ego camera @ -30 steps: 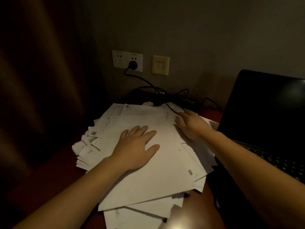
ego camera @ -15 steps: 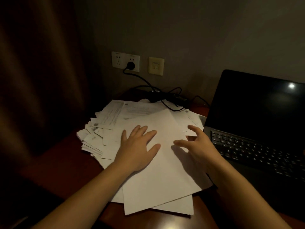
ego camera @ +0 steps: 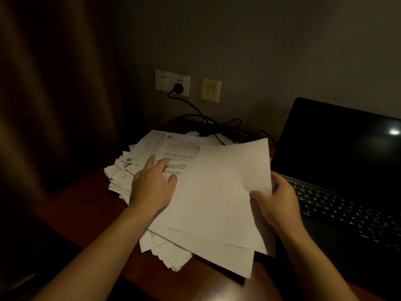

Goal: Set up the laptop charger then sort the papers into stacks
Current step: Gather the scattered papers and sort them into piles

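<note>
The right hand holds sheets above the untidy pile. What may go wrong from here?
The right hand pinches the lifted sheets by one edge only; they may slip onto the laptop keyboard.
The paper pile is loosely fanned under the left hand; pulling may drag sheets off the desk.
The charger cable lies on the pile's far edge and may snag.

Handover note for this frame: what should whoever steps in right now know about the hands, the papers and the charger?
Left hand: flat on the paper pile, holding nothing.
Right hand: grips the blank sheets by their right edge, raised off the pile.
Charger: plug sits in the wall outlet; cable runs down behind the pile; its link to the laptop is not visible.
Done: charger plugged at the wall.
To do: no separate stacks yet; the whole pile needs sorting.
</note>
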